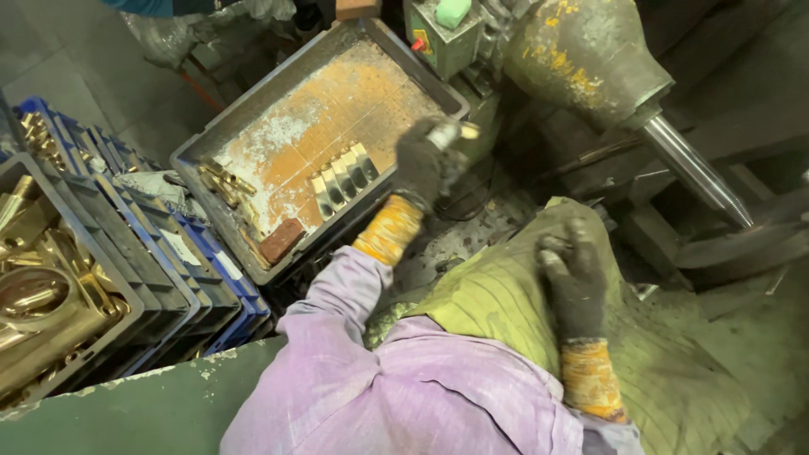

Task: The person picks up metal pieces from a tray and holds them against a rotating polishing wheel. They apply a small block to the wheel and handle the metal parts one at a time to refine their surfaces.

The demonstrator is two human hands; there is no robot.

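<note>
My left hand [424,164], in a dark glove with a yellow cuff, is closed around a small brass part [455,132] at the right rim of a grey tray [202,150]. Inside the tray a short row of brass pieces [341,179] lies close to that hand, and a few more brass pieces [226,181] sit at its left side. My right hand [575,278], also gloved, rests flat on the green cloth [497,295] over my lap and holds nothing.
Stacked blue and grey crates [181,270] stand at the left, the nearest filled with larger brass parts [42,286]. A grimy machine body [590,55] with a steel shaft [695,168] rises at the upper right. A reddish block [281,240] lies in the tray.
</note>
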